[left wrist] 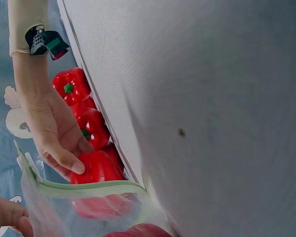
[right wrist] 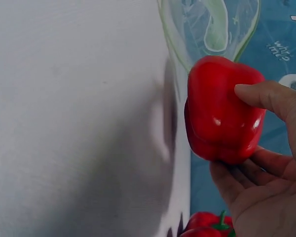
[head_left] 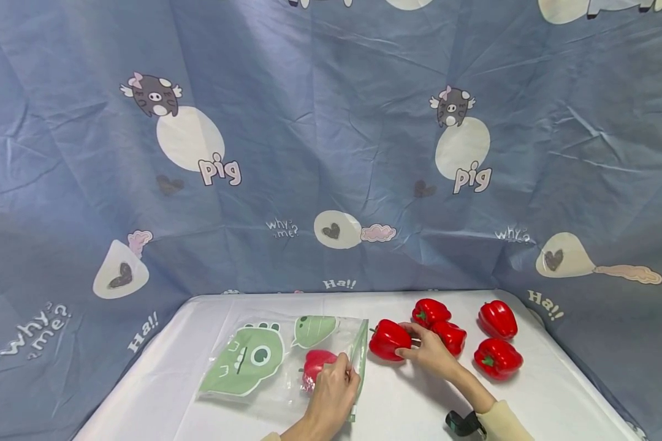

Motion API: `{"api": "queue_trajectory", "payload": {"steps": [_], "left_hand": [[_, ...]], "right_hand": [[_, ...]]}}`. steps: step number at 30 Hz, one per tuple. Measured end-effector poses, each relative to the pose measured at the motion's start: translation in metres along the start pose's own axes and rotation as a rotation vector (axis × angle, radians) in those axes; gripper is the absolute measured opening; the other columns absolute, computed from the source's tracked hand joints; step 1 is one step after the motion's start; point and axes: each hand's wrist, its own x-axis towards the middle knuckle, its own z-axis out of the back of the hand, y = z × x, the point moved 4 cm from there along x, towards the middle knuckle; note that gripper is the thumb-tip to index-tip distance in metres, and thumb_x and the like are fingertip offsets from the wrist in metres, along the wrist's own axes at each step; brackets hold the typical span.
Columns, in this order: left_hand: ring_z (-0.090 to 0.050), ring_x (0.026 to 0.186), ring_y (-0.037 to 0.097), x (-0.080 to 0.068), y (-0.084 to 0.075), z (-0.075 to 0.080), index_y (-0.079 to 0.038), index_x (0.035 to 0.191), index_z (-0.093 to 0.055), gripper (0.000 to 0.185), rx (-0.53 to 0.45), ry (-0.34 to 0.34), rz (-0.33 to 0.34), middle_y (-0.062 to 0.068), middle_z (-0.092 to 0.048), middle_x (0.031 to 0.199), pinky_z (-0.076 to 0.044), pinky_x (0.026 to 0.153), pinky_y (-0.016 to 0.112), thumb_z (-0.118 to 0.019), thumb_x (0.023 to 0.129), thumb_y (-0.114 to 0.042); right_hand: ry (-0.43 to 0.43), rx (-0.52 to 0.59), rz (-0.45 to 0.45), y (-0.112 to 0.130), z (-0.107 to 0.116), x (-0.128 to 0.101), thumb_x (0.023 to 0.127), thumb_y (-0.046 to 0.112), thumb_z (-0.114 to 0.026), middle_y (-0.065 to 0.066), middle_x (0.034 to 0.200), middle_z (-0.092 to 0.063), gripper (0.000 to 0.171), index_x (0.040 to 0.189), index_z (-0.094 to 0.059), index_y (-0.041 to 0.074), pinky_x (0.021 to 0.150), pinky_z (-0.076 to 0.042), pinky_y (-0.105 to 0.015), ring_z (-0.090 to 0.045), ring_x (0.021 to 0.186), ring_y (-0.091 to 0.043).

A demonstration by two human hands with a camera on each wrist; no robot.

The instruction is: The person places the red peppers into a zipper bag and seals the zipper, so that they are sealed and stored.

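The right hand (head_left: 427, 352) curls its fingers (right wrist: 266, 96) and thumb round a red pepper (head_left: 388, 339), which sits low over the white desk (head_left: 419, 404) just right of the bag (head_left: 278, 364). The bag is a clear zip pouch with green cartoon prints, lying flat with its mouth (head_left: 360, 355) turned toward that pepper; its long axis runs left to right, so the opening faces the held pepper almost squarely. The left hand (head_left: 331, 392) rests at the bag's mouth end, fingers bent over the plastic and seemingly pinching the edge, though the head view does not show the grip clearly; the left wrist view shows the green zip rim (left wrist: 89, 186) raised and arched open. One pepper (head_left: 315, 362) already lies inside the bag, close under the left hand. From the right fingers, the bag mouth lies directly to the left, very near, with the pepper's stem end (head_left: 372, 331) pointing that way. The right hand is plainly the nearer one to the loose peppers. Four more peppers (head_left: 496, 358) lie grouped on the desk behind and right of the right hand, one of them touching or nearly touching its back.
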Motion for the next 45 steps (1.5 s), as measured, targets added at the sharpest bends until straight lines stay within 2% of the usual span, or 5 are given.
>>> {"api": "queue_trajectory", "payload": {"steps": [19, 29, 36, 41, 45], "left_hand": [[-0.036, 0.05, -0.005, 0.002, 0.0, 0.003, -0.014, 0.071, -0.049, 0.022, -0.026, 0.047, 0.061, -0.012, -0.045, 0.053, -0.029, 0.044, 0.008, -0.065, 0.074, 0.001], [-0.037, 0.051, -0.005, 0.004, 0.0, 0.004, -0.014, 0.072, -0.049, 0.021, -0.038, 0.072, 0.095, -0.013, -0.044, 0.054, -0.029, 0.045, 0.008, -0.064, 0.075, 0.0], [-0.037, 0.051, -0.005, 0.004, 0.0, 0.005, -0.015, 0.071, -0.049, 0.021, -0.045, 0.083, 0.102, -0.013, -0.045, 0.054, -0.029, 0.045, 0.008, -0.064, 0.076, 0.0], [-0.038, 0.051, -0.004, 0.003, 0.001, 0.004, -0.014, 0.071, -0.049, 0.022, -0.039, 0.076, 0.079, -0.012, -0.046, 0.054, -0.03, 0.045, 0.008, -0.064, 0.076, 0.001], [-0.04, 0.052, -0.004, 0.003, 0.001, 0.004, -0.014, 0.073, -0.049, 0.021, -0.055, 0.112, 0.099, -0.011, -0.049, 0.055, -0.032, 0.046, 0.008, -0.064, 0.078, 0.0]], "right_hand": [[0.002, 0.009, -0.013, 0.022, 0.014, -0.003, 0.077, 0.022, -0.079, -0.014, 0.12, -0.063, 0.058, 0.127, -0.057, 0.003, 0.08, -0.056, -0.031, -0.065, 0.102, -0.027], [0.105, -0.039, 0.009, 0.027, 0.016, -0.005, 0.076, 0.024, -0.079, -0.013, 0.112, -0.065, 0.058, 0.124, -0.057, 0.001, 0.075, -0.056, -0.027, -0.064, 0.097, -0.022], [0.146, -0.049, -0.009, 0.029, 0.005, -0.007, 0.075, 0.025, -0.08, -0.01, 0.11, -0.065, 0.06, 0.125, -0.057, 0.001, 0.078, -0.056, -0.029, -0.062, 0.099, -0.022], [0.189, -0.058, 0.023, 0.03, -0.012, -0.009, 0.077, 0.023, -0.079, -0.009, 0.112, -0.066, 0.056, 0.124, -0.058, 0.002, 0.08, -0.056, -0.029, -0.062, 0.101, -0.022], [0.203, -0.075, 0.052, 0.033, -0.022, -0.011, 0.077, 0.022, -0.078, -0.01, 0.113, -0.066, 0.055, 0.124, -0.058, 0.002, 0.082, -0.056, -0.032, -0.062, 0.103, -0.024]]}}
